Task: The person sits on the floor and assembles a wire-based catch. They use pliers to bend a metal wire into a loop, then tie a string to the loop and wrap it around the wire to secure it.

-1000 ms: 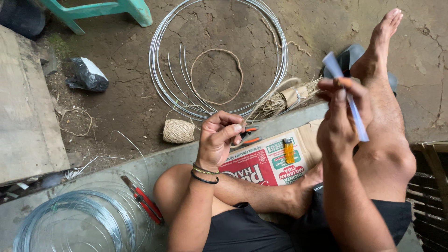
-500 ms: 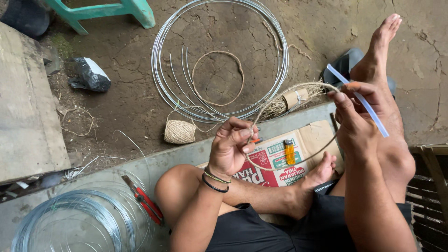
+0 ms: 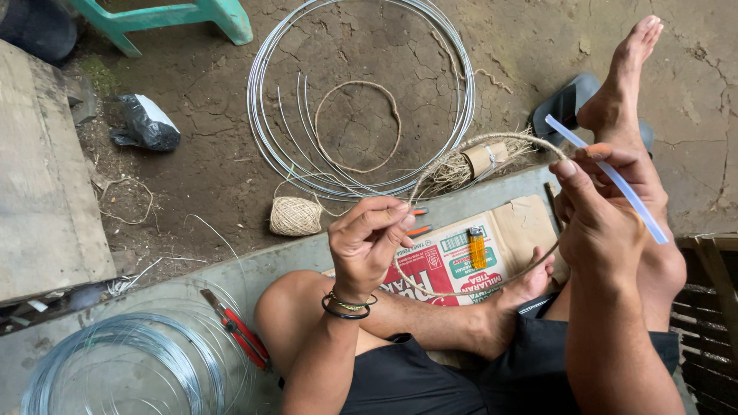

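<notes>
My left hand (image 3: 373, 238) pinches the near left side of a twine-wrapped wire ring (image 3: 492, 140) that arcs between both hands. My right hand (image 3: 603, 211) grips the ring's right side together with a pale translucent stick (image 3: 615, 180) that slants down to the right. The ring hangs above a flattened cardboard box (image 3: 461, 257) on my lap, and a small orange lighter (image 3: 477, 247) lies on that box. A ball of twine (image 3: 295, 216) sits on the ground just beyond my left hand.
Large coils of grey wire (image 3: 361, 96) lie on the cracked dirt with a smaller twine-wrapped ring (image 3: 357, 127) inside. Red-handled pliers (image 3: 238, 330) rest by another wire coil (image 3: 115, 361) at the near left. A green stool (image 3: 177, 15), a black bag (image 3: 146, 123) and a concrete slab (image 3: 42, 177) stand to the left.
My right hand has come down and outward with the pale stick, and the twine-wrapped ring now spreads wide between both hands. My left hand has shifted slightly lower.
</notes>
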